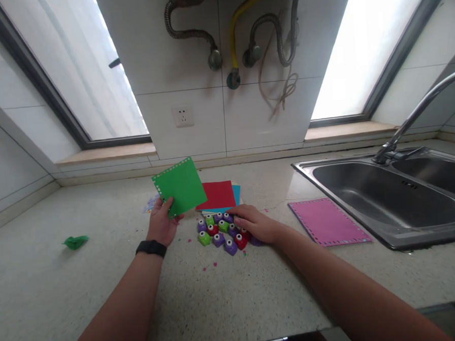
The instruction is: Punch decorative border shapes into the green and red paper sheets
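My left hand [163,222], with a black band on the wrist, grips a green sheet of paper [182,185] between thumb and fingers. The sheet is raised and tilted, with small holes punched along its left and top edges. Over the right side of a cluster of small craft punches [218,239] is my right hand [255,224], fingers partly stretched and touching or just above them. These punches are purple, green and red with white tops. Its palm and some fingertips hide a few of them; no punch is visibly lifted. Behind the cluster lies red paper [217,195] on blue paper [237,193].
A stack of pink paper [329,221] with punched edges lies right, beside the steel sink [301,169] and faucet [411,115]. A crumpled green piece [75,242] rests left. Tiny paper bits [215,264] dot the counter [204,304]. Pipes and a socket [183,116] are on the wall.
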Available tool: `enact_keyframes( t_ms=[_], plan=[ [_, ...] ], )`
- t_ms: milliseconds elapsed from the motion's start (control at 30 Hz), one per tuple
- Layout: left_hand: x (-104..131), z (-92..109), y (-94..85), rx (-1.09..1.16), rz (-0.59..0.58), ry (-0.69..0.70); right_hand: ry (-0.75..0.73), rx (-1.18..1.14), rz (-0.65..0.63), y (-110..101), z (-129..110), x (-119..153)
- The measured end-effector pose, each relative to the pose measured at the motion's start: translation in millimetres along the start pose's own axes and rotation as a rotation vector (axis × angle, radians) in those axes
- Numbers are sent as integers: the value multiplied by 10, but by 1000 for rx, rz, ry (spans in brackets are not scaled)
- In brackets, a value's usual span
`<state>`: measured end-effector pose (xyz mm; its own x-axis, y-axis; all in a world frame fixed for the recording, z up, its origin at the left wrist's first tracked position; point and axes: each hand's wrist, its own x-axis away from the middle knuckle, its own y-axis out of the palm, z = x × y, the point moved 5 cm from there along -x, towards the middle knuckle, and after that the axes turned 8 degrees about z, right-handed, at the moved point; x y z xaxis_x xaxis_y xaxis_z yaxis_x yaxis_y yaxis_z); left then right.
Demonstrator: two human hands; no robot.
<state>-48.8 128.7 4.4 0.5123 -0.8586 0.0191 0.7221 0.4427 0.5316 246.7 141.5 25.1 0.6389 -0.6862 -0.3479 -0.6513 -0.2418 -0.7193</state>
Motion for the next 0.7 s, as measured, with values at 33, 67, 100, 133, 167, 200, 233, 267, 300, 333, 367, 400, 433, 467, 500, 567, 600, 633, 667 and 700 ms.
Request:
enact_keyframes(
  t_ms=[33,67,100,133,167,200,233,267,300,333,367,400,433,467,500,567,600,633,667,700],
  plan=[
    [2,3,1,0,0,0,-10,-16,-23,3,-50,29],
    [2,5,2,0,-2,1,-17,-45,-43,4,-96,58],
    [1,5,5,-2,-7,0,-18,-77,-73,9,-136,85],
    [0,4,9,-3,-12,0,-16,-105,-101,15,-168,109],
    [-1,1,14,-4,-19,1,-13,-122,-123,20,-191,128],
    [-2,-2,19,-4,-25,2,-9,-134,-141,25,-205,139],
    [-3,-6,23,-4,-29,3,-4,-137,-148,27,-208,141],
    [-4,-9,27,-3,-32,5,1,-132,-147,26,-204,133],
    [-5,-11,29,-1,-33,7,3,-120,-134,23,-195,114],
    [-6,-14,30,1,-34,7,1,-102,-111,18,-185,83],
    [-9,-16,31,2,-36,6,-8,-82,-78,10,-179,42],
    [-12,-17,31,4,-38,4,-27,-62,-40,4,-181,-9],
    [-17,-18,29,5,-40,3,-55,-47,-4,3,-194,-67],
    [-24,-17,24,7,-40,2,-88,-42,20,13,-217,-129],
    [-32,-16,17,9,-37,2,-118,-39,21,37,-245,-193],
    [-49,-8,-3,16,-23,10,-157,-18,-61,136,-305,-316],
    [-57,-5,-13,19,-16,14,-171,9,-121,195,-336,-367],
    [-63,-2,-20,21,-11,16,-189,31,-174,247,-369,-410],
    [-67,-1,-24,23,-10,17,-214,43,-223,291,-407,-441],
    [-70,-1,-26,23,-11,15,-239,49,-257,320,-445,-461]
  ],
)
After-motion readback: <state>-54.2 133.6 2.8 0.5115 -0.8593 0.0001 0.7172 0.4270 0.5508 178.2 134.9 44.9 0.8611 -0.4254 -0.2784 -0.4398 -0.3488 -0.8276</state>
